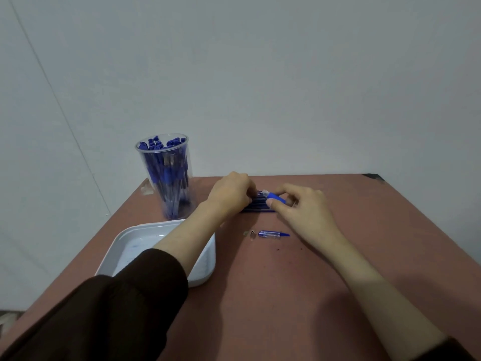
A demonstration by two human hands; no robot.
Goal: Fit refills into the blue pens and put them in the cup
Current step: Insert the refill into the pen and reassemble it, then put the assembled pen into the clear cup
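The brown table (286, 282) meets a pale wall (260, 74). My left hand (229, 191) curls its fingers around the refills (256, 207); my right hand (304, 208) pinches a blue pen (275, 196) close beside my left fingers.

The light is soft, even and somewhat dim, giving the wall (260, 74) a cool grey cast. Faint, blurred shadows lie on the table (260, 308) beside the right forearm (377, 290). The clear cup (162, 150) carries pale glints along its rim and side. Fine detail is smeared throughout. The wide lens bends the table's edges and stretches the dark sleeve (104, 321) at the lower left corner.
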